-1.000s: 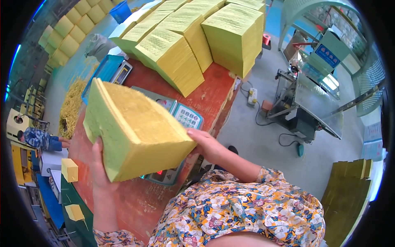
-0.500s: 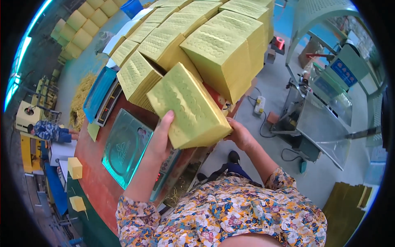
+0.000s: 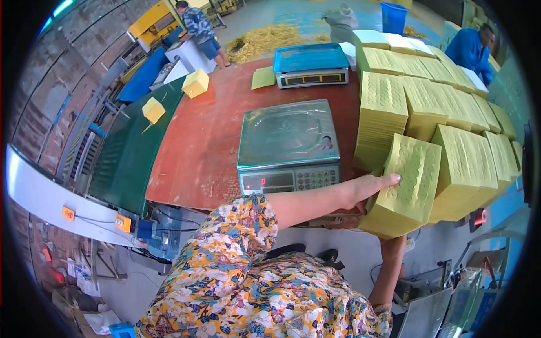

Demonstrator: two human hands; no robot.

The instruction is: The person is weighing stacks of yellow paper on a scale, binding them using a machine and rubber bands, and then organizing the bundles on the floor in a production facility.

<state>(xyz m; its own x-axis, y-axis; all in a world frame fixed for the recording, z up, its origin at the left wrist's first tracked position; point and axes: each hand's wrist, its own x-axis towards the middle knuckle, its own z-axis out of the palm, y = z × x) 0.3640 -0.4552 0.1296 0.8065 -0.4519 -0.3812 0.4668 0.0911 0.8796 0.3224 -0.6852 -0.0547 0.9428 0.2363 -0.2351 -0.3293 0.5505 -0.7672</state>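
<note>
Both hands hold a thick stack of yellow embossed paper, tilted, at the table's right front. My left hand grips its left side, the thumb pressed on the top sheet and the fingers mostly hidden. From below, my right hand supports the stack's near end; its fingers are out of sight. Left of the stack, a digital scale with a bare metal pan rests on the red table. Similar paper stacks stand in rows just beyond and to the right.
A second scale with a blue tray sits farther back, beside a flat yellow sheet. Two small yellow blocks lie along the green conveyor belt at left. One person stands at far left; another in blue is behind the rows.
My view has swung left, bringing the scales and conveyor toward the middle and the held stack to the right. Both hands keep hold of the paper stack.
</note>
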